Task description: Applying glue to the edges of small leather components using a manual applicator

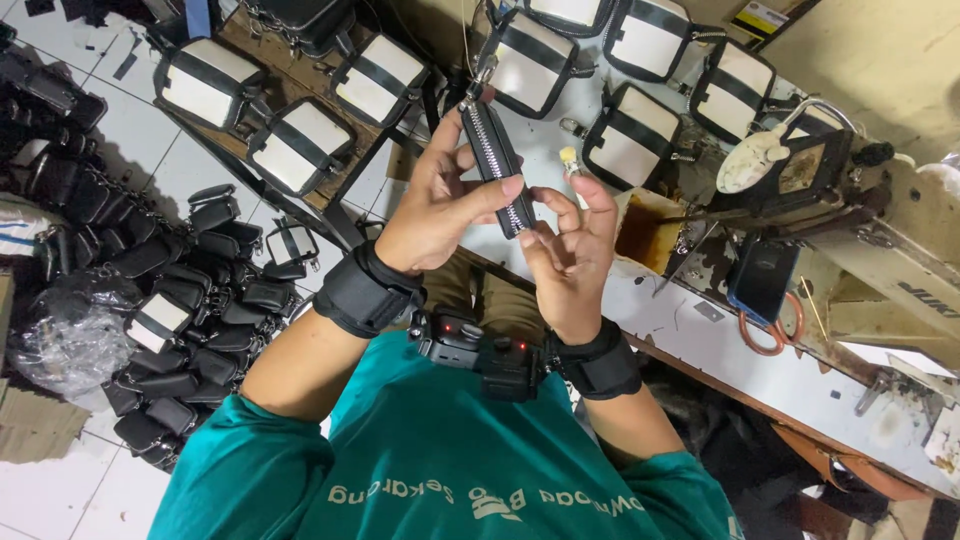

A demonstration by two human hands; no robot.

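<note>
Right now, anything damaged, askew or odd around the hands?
The worktable looks worn: its white top is scuffed and stained, with a rusty brown patch beside the sewing machine. Finished pouches lie heaped on the floor. The zipper piece between left hand and right hand looks intact.

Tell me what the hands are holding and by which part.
A narrow black zippered pouch. The left hand pinches its middle; the right hand fingers grip its lower end.

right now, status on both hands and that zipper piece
Left hand grips slim black zippered pouch, held upright. Right hand pinches its lower zipper end. Nothing between the hands; black-and-white pouches lie on workbench beyond.
</note>
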